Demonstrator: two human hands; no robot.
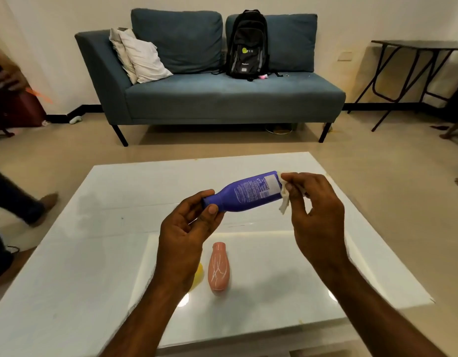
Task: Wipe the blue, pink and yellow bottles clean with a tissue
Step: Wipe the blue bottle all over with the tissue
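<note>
Head view: wiping blue plastic bottle [244,193] above white counter [94,253], neck pinched in left grip [188,231], base rubbed with crumpled white tissue [284,205] pinched in right grip [316,208]; next, likely sweeping along body, then lying pink plastic bottle [218,269], half-hidden yellow bottle [198,277].

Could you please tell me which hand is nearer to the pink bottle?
Left. The left hand holds the blue bottle by its neck, up and slightly left of the pink bottle. The right hand pinches the tissue at the blue bottle's base, farther right.
</note>
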